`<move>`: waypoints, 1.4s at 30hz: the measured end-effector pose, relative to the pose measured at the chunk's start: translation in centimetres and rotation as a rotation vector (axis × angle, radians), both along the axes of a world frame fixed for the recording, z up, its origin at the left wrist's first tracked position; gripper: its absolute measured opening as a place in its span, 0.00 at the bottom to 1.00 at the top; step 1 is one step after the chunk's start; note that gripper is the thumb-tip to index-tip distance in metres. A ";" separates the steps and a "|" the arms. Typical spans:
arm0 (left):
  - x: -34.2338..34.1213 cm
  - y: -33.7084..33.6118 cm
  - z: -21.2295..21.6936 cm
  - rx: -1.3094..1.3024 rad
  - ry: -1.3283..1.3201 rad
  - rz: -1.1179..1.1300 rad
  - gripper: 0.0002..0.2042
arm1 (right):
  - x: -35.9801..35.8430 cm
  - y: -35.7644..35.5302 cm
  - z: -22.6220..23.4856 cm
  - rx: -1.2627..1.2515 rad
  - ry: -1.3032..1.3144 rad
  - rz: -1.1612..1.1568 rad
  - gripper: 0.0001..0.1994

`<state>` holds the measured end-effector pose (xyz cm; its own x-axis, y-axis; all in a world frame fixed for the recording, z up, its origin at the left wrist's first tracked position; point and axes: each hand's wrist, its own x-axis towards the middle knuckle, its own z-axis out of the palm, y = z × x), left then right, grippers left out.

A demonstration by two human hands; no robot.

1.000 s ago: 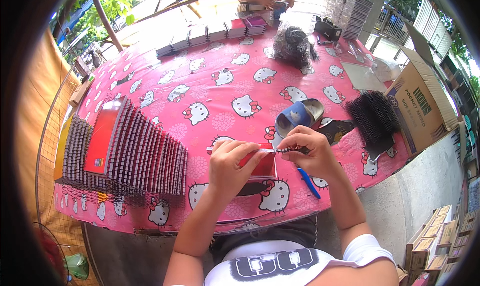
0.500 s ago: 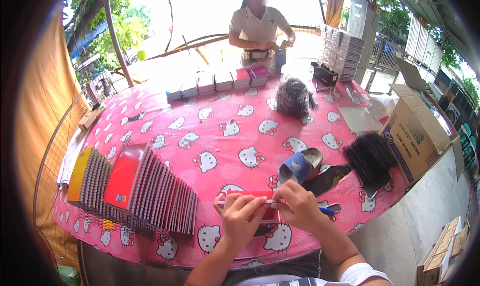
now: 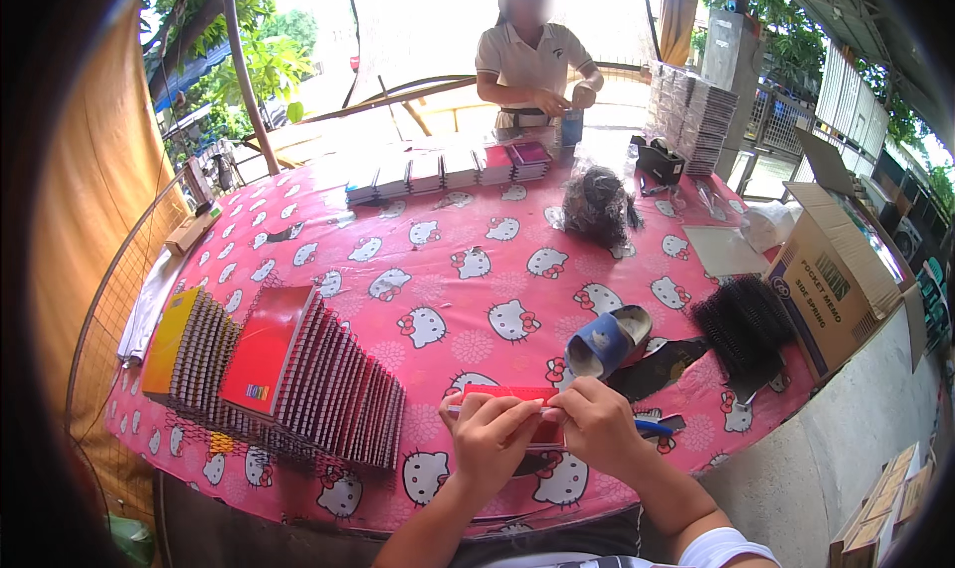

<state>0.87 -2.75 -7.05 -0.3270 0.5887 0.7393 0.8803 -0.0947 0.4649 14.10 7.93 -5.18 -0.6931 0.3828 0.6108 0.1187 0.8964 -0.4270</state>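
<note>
A small red notebook (image 3: pixel 519 393) is held in front of me, just above the pink tablecloth. My left hand (image 3: pixel 489 431) grips its left side and near edge with curled fingers. The fingertips of my right hand (image 3: pixel 600 421) pinch at the notebook's near right edge, thumbs almost meeting. What lies exactly between those fingertips is too small to make out. A blue-handled tool (image 3: pixel 652 427) lies right of my right hand. Beyond it sits a blue slipper (image 3: pixel 603 345). To the left stand a stack of red spiral notebooks (image 3: pixel 267 349) and a yellow-covered stack (image 3: pixel 171 344).
Black binding coils (image 3: pixel 741 329) are heaped at the right, near an open cardboard box (image 3: pixel 826 280). A black plastic-wrapped bundle (image 3: pixel 597 208) sits farther back. Small notebook piles (image 3: pixel 426 170) line the far side, where another person (image 3: pixel 532 66) stands handling something blue.
The whole view has shifted slightly, moving the scene right and down in the picture. Both hands stay on the red notebook, with small finger movements at its edge.
</note>
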 end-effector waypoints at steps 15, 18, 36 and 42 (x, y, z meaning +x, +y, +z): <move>-0.9 0.6 -0.4 -0.017 -0.002 0.010 0.17 | 3.5 17.2 -5.1 -0.009 -0.466 -0.270 0.21; -0.9 0.6 -0.7 -0.008 -0.001 -0.003 0.15 | 2.0 16.1 -5.2 0.048 -0.477 -0.330 0.20; -1.3 0.7 -1.0 -0.009 -0.070 -0.049 0.13 | 3.1 11.6 -1.7 -0.773 0.044 0.565 0.17; -1.8 0.6 -0.1 -0.023 -0.095 -0.043 0.14 | 1.0 10.7 -0.2 -0.592 -0.207 0.136 0.15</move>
<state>-0.96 -2.13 -7.18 -0.3691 0.6204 0.6920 0.8273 -0.1198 0.5488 15.08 18.62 -5.38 -0.8399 0.5149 0.1714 0.1537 0.5287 -0.8348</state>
